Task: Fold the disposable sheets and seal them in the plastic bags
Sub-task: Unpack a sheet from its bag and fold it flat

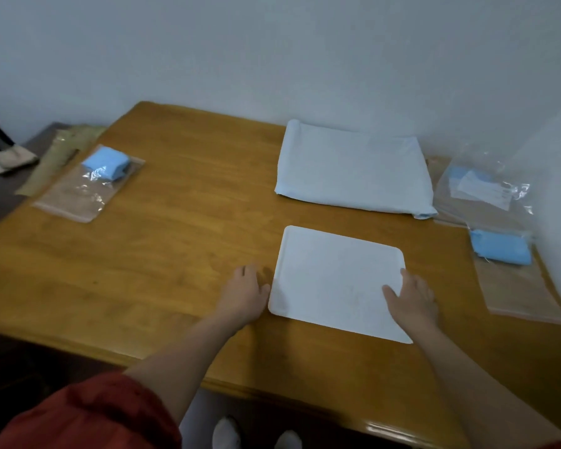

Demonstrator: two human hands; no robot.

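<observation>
1. The left hand (245,294) lies flat on the counter (175,222), touching the tray's (334,270) left edge. The right hand (410,298) rests spread on its near right corner. Neither holds anything.
2. The sheet (353,170), folded, lies beyond the tray near the far edge. It looks light, soft and floppy, so pinch two corners.
3. The counter is glossy wood, set against a plain wall (272,53).
</observation>
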